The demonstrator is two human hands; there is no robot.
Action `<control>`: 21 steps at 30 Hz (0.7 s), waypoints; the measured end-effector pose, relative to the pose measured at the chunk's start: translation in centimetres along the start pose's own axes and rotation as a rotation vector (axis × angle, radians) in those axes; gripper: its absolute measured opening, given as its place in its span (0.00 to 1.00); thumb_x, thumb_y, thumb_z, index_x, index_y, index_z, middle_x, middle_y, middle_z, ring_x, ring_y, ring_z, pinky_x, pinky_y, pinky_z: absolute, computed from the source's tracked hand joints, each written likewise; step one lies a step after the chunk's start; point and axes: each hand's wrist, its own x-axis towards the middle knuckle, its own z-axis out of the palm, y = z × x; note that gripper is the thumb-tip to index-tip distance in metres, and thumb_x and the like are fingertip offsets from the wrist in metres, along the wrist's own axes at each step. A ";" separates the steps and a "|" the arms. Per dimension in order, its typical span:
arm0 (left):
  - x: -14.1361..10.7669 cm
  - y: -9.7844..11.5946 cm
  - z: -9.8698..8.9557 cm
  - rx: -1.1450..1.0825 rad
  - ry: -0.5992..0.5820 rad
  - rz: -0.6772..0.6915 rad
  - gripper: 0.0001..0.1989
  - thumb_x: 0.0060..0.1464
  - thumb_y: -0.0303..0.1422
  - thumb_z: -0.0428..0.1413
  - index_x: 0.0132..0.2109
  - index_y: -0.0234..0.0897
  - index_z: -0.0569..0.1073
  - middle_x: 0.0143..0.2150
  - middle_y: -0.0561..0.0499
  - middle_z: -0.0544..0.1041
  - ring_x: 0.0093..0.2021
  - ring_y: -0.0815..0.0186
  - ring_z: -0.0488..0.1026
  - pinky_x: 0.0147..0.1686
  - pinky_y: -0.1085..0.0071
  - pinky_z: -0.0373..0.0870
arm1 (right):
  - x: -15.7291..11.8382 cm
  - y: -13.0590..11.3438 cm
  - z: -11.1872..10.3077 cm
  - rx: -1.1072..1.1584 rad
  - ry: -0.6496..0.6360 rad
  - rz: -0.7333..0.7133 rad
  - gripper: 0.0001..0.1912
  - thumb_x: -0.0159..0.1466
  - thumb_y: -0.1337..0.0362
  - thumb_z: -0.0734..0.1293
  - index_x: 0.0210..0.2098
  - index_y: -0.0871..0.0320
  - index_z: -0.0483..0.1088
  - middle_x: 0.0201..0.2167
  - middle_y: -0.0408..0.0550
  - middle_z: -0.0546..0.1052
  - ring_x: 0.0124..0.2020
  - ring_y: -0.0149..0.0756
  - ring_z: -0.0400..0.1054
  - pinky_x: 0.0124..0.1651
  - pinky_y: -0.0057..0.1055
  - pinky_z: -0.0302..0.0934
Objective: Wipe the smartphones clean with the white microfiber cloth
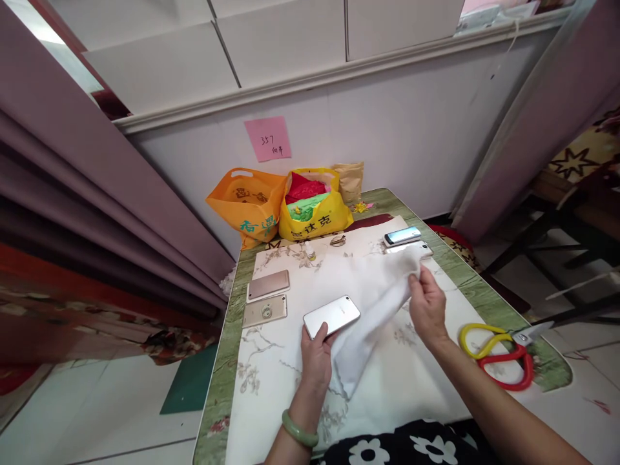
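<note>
My left hand point(317, 358) grips a silver-white smartphone point(333, 316), back side up, above the table cover. A white cloth point(375, 316) hangs from my right hand point(428, 303), which pinches its upper corner; the cloth's lower part drapes beside the held phone. Left of the phone lie a rose-gold smartphone point(268, 285) and, nearer me, a gold smartphone point(264, 311) with a round ring on its back. Beyond my right hand are a blue-silver phone point(403, 236) and a white phone point(422, 248), partly covered by the cloth.
Scissors point(508, 349) with yellow and red handles lie at the table's right edge. At the back stand an orange bag point(247, 200), a yellow bag point(317, 223) stuffed with coloured cloth, and a brown pouch point(349, 181). A small bottle point(310, 250) sits before them.
</note>
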 end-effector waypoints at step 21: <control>1.1 1.1 -0.9 -0.294 -0.244 -0.291 0.19 0.59 0.41 0.54 0.52 0.34 0.72 0.49 0.41 0.78 0.46 0.60 0.76 0.51 0.61 0.71 | -11.4 0.7 2.4 -0.520 -0.966 -0.862 0.16 0.63 0.59 0.68 0.48 0.57 0.69 0.38 0.49 0.76 0.42 0.43 0.66 0.54 0.44 0.59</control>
